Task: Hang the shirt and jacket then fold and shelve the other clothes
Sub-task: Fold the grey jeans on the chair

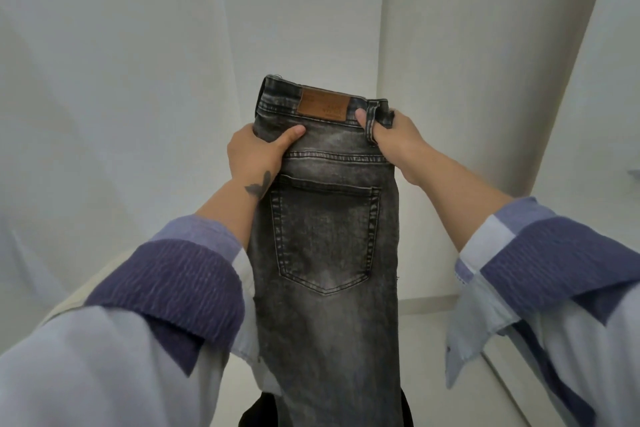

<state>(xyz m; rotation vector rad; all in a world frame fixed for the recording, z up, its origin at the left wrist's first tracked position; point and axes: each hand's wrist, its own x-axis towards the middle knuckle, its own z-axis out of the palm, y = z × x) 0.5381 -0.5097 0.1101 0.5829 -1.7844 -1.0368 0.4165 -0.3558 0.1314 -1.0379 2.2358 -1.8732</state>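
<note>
Both arms reach forward and up. The left hand (258, 152) grips the jeans (325, 236) below the waistband's left edge, thumb across the front; the right hand (394, 139) pinches the waistband's right edge, thumb on top.

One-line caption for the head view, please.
Both hands, left hand and right hand, hold grey jeans up by the waistband, back pocket facing the camera.

Jeans (327, 236) held up at centre, folded lengthwise, waistband on top, legs hanging below frame. Left hand (258, 156) grips left edge just under waistband; right hand (394, 139) grips right edge at a belt loop (372, 121). Wall (138, 62) behind.
</note>
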